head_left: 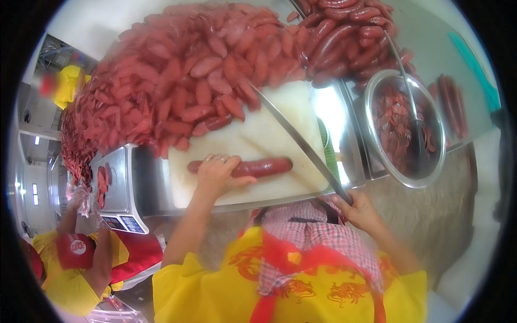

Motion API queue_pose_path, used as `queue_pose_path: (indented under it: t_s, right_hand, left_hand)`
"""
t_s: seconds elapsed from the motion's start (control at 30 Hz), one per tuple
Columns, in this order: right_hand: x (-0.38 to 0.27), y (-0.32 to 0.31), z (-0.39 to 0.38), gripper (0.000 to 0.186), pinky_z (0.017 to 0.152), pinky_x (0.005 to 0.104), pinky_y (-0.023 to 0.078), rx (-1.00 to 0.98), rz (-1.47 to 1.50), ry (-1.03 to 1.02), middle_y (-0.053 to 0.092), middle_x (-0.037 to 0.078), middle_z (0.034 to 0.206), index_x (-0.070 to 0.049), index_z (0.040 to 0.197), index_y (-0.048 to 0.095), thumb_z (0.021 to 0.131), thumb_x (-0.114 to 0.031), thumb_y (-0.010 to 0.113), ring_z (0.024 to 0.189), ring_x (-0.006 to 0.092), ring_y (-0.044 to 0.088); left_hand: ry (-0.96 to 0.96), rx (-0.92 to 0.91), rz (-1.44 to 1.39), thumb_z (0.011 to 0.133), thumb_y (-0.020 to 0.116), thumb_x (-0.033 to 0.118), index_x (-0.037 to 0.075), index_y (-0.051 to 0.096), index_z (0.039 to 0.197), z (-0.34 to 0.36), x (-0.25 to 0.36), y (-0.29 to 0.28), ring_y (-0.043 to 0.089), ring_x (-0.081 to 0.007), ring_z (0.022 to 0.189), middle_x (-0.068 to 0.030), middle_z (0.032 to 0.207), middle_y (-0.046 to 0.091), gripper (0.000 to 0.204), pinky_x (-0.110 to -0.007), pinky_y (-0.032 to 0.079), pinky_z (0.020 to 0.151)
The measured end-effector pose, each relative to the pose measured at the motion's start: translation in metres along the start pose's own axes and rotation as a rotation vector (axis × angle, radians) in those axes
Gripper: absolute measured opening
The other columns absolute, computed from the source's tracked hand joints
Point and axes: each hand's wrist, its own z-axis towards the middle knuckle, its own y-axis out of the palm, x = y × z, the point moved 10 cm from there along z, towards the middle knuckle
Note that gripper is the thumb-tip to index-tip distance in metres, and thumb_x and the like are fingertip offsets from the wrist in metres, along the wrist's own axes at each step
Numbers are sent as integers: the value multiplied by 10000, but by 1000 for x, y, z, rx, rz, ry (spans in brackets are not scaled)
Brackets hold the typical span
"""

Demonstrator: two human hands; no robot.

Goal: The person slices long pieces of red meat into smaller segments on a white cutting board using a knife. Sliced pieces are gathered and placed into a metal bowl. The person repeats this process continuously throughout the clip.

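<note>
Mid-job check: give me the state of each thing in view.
Left hand: closed over the sausage
Sausage: lying on the cutting board, no cuts visible
Right hand: closed on the knife
Knife: slanted across the board, apart from the sausage
Sliced sausages: heaped, partly covering the board
Whole sausages: piled
Metal bowl: holding red pieces and a black-handled tool
Scale: carrying some slices

looks like a commercial food kitchen: huge heap of sliced sausage (177, 70), digital scale (119, 180), plus a co-worker (67, 280) in a matching yellow shirt (67, 293).
</note>
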Motion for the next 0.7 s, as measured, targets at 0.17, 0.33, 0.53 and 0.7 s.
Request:
queue_pose_path:
  t_s: [0.17, 0.33, 0.53, 0.7]
  right_hand:
    - [-12, 1, 4, 579, 672, 375, 496, -23, -143, -17, 664, 195, 739, 38, 949, 688, 944, -512, 507, 700, 275, 656]
    - [-36, 1, 12, 616, 709, 451, 498, -72, -400, -35, 650, 250, 765, 29, 910, 687, 956, -539, 453, 771, 409, 646]
    - [-63, -40, -25, 555, 660, 498, 489, -113, -702, 98, 620, 247, 692, 3, 816, 663, 952, -503, 480, 708, 444, 621]
    - [-75, -58, -43, 555, 649, 507, 487, -173, -852, 189, 610, 236, 650, -11, 780, 643, 959, -504, 460, 681, 447, 617]
  left_hand:
    - [-30, 0, -43, 724, 728, 413, 109, 669, 953, -20, -13, -15, 587, -290, 893, -77, 930, 621, 385, -418, 396, 838]
    - [32, 294, -302, 696, 695, 147, 132, 648, 929, -25, 32, -10, 546, -250, 933, -46, 965, 568, 238, -396, 366, 844]
    - [-24, 446, -260, 602, 762, 130, 165, 638, 866, -25, 44, -3, 515, -220, 915, -9, 925, 540, 293, -377, 360, 817]
    - [-43, 421, -286, 596, 774, 138, 165, 631, 853, -24, 42, -2, 502, -222, 911, -6, 927, 541, 295, -377, 357, 820]
